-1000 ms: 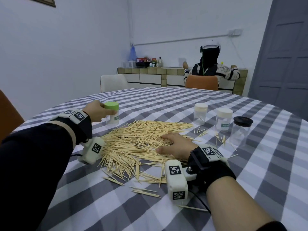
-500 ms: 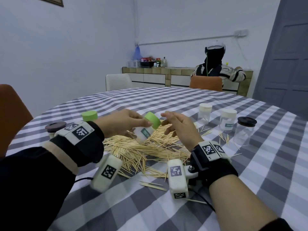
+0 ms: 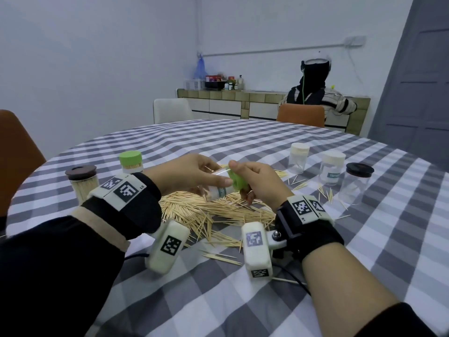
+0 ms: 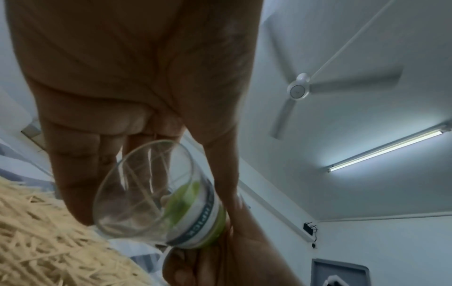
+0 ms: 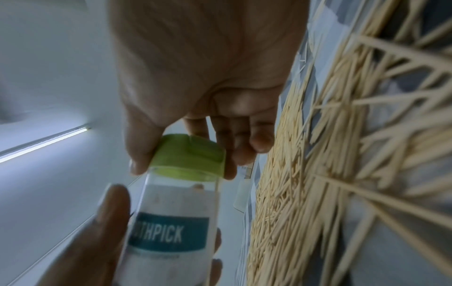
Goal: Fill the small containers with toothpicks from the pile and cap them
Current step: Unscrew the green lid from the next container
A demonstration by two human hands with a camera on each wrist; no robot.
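While hands (image 3: pixel 194 173) hold one, capped containers (image 3: pixel 332 167) flank toothpicks (image 3: pixel 218 210).

Greens, greys and pale wood on a checked cloth

The cloth (image 3: pixel 267 147) is grey-and-white check; the toothpicks (image 3: pixel 218 210) pale tan. The held jar (image 5: pixel 171 222) is clear with a lime-green cap (image 5: pixel 188 154) and a teal label lettered white. Another jar (image 3: pixel 131 161) has a green cap, two (image 3: pixel 299 154) have cream caps, two (image 3: pixel 359 170) dark ones. Wrist bands (image 3: pixel 303 210) are black with black-and-white square codes.
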